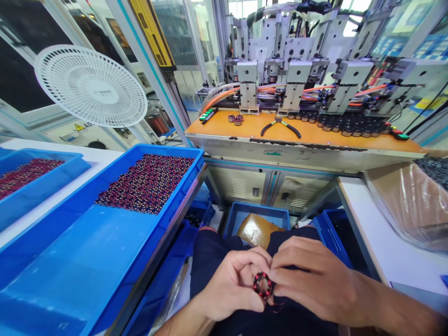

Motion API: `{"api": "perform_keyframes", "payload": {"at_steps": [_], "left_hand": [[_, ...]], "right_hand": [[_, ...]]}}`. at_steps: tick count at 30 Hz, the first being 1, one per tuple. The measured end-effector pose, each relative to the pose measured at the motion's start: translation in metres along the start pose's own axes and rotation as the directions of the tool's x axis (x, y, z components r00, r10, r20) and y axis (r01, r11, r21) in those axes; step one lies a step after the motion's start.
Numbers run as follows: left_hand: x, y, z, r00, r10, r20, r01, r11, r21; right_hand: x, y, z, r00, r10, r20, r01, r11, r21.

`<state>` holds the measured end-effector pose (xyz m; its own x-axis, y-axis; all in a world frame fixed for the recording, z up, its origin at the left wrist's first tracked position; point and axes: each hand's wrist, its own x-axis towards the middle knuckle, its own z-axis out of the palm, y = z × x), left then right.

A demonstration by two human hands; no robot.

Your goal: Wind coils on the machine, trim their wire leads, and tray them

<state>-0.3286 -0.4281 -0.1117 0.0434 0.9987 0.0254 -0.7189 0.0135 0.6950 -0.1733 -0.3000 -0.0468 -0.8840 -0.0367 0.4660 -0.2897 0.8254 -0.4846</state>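
Note:
A small ring-shaped motor stator, wound with shiny red wire, is held over my lap at the lower middle. My left hand is closed around its left and lower sides, with the thumb below it. From the right, my right hand brings its bent fingertips together at the ring's right edge, touching it. A thin red wire end trails below the stator. Part of the ring's outer side is covered by my fingers.
At left, a blue tray carries many wound stators; another blue tray stands beyond. A white fan hangs above. Cutting pliers, stators and dark parts lie on the orange machine bench. A plastic-lined box is right.

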Motion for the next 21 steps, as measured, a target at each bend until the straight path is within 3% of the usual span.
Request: {"api": "perform_keyframes", "payload": {"at_steps": [5,12,17,21], "left_hand": [[-0.001,-0.001,-0.001,1.000,0.009,-0.015,-0.009,1.000,0.013],[0.000,0.002,-0.001,0.999,0.030,-0.037,-0.027,0.996,0.079],[0.002,0.007,0.004,0.985,0.154,-0.071,-0.134,0.962,0.237],[0.004,0.002,0.000,0.965,0.254,-0.061,-0.229,0.934,0.275]], "right_hand": [[-0.002,0.004,0.006,0.999,-0.011,-0.035,0.011,1.000,-0.006],[-0.002,0.002,0.012,0.982,-0.023,-0.186,0.031,0.999,0.042],[-0.003,0.000,0.020,0.963,0.113,-0.246,-0.090,0.991,0.102],[-0.011,-0.005,0.030,0.928,0.170,-0.332,-0.171,0.985,0.025]]}}
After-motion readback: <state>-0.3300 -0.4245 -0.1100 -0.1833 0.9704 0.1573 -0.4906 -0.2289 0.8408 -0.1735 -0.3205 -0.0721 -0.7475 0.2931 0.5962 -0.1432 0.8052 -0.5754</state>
